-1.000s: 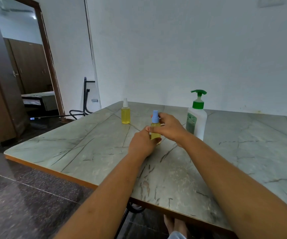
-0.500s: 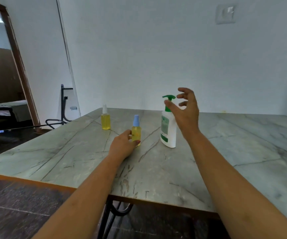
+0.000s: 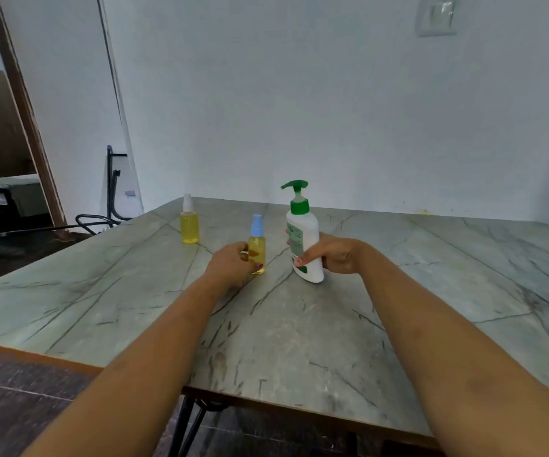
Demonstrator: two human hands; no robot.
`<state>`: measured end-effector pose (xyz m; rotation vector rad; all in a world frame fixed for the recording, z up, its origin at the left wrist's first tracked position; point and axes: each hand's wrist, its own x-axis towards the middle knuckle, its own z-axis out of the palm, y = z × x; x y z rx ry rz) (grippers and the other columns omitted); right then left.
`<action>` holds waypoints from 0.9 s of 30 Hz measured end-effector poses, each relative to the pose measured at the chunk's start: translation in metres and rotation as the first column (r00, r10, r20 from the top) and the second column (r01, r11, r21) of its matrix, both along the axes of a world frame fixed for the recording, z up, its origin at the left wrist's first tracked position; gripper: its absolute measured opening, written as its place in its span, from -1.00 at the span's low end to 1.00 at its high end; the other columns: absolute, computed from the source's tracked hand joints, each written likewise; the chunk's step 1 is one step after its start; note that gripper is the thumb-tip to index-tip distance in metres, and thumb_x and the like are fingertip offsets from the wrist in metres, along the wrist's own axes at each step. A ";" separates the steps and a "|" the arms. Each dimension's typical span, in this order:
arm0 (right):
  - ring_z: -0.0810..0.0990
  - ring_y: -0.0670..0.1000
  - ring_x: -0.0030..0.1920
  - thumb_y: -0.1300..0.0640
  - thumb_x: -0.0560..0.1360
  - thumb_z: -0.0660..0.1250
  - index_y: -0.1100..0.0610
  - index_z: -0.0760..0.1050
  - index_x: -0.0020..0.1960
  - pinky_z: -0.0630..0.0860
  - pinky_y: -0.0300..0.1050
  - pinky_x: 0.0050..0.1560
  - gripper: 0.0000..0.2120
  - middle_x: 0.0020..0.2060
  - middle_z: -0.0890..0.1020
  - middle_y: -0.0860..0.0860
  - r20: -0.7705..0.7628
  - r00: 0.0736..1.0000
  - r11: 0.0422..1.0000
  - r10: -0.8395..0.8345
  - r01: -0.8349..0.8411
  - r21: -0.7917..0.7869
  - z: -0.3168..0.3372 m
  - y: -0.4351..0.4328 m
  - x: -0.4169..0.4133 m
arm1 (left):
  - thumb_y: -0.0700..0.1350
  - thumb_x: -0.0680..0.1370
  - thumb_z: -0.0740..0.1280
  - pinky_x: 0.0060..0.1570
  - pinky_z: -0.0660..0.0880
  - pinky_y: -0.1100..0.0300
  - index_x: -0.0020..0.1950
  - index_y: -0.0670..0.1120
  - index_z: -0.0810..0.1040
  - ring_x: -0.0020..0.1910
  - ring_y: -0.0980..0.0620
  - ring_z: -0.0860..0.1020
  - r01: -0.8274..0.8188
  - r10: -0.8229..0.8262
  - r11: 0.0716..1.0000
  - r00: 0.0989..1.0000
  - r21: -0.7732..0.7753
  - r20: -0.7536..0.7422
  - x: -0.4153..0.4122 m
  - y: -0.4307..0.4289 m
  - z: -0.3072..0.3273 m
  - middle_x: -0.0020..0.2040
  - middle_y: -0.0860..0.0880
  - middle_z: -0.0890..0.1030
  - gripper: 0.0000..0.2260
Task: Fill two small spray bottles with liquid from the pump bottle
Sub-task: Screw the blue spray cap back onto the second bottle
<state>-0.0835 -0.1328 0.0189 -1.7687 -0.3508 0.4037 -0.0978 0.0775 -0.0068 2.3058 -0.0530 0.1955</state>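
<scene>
A small spray bottle with a blue cap (image 3: 257,244), full of yellow liquid, stands on the marble table (image 3: 299,341). My left hand (image 3: 231,265) holds its lower body between thumb and fingers. To its right, the white pump bottle with a green pump (image 3: 302,239) leans slightly left, and my right hand (image 3: 332,257) grips its lower half from the right. A second small spray bottle with a white cap (image 3: 189,222), also full of yellow liquid, stands alone farther back on the left.
A white wall runs behind the table's far edge. The near table edge is wood-trimmed, with black metal legs below. A doorway, a dark chair frame (image 3: 115,186) and cables lie off to the left over a dark floor.
My right hand left the blue cap, rose open above the pump bottle, then came down and gripped its body. The left hand stayed on the blue-capped bottle. The camera shifted right.
</scene>
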 end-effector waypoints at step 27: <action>0.05 0.19 0.49 -0.27 0.23 0.50 0.07 -0.21 0.55 -0.02 0.19 0.45 0.21 0.50 0.06 0.13 0.316 0.011 0.052 -0.949 0.991 0.123 -0.028 -0.044 0.022 | -0.10 0.50 0.38 -0.03 0.54 0.09 0.30 -0.07 0.44 0.05 -0.09 0.54 0.194 -0.196 0.981 0.976 -0.033 -0.099 0.071 -0.072 0.007 0.24 -0.07 0.55 -0.62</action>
